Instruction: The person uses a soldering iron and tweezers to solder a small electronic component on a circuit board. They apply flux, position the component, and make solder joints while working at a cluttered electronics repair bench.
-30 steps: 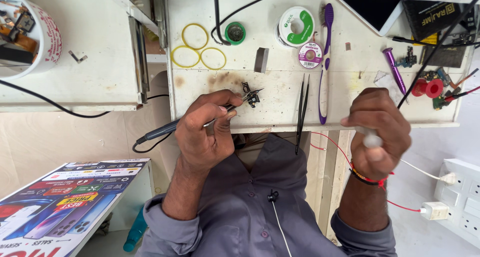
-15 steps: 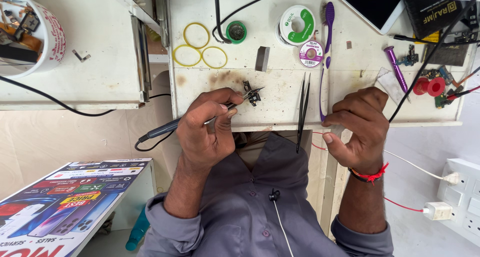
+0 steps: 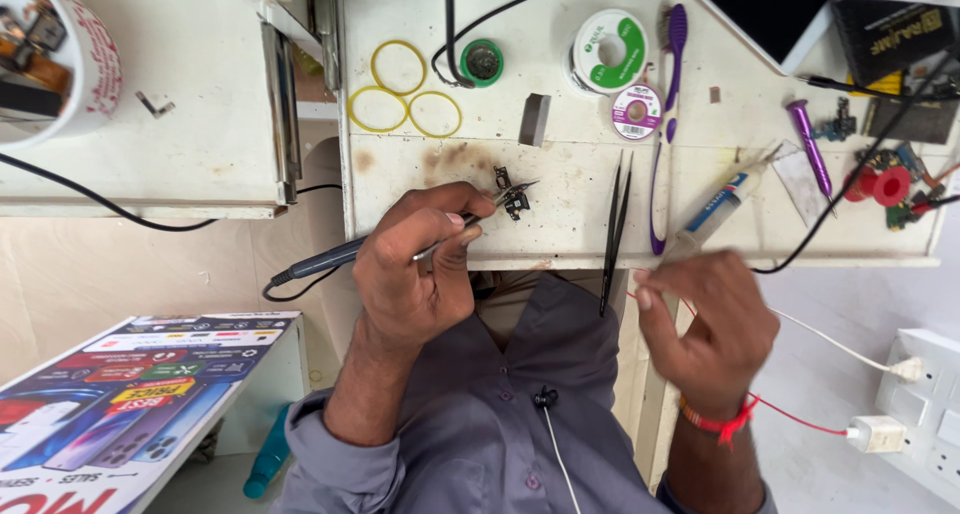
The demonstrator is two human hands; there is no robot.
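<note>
Bright even light, soft shadows, slight motion blur, wide-angle edge distortion.

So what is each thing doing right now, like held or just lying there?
left hand: gripping the soldering iron, tip at the small black part
small black part: on the bench, touched by the tip
right hand: off the bench edge, appears empty
tweezers: lying closed, untouched
syringe: lying flat
purple toothbrush: lying flat
yellow rubber bands: lying loose
solder reel: lying flat
</note>
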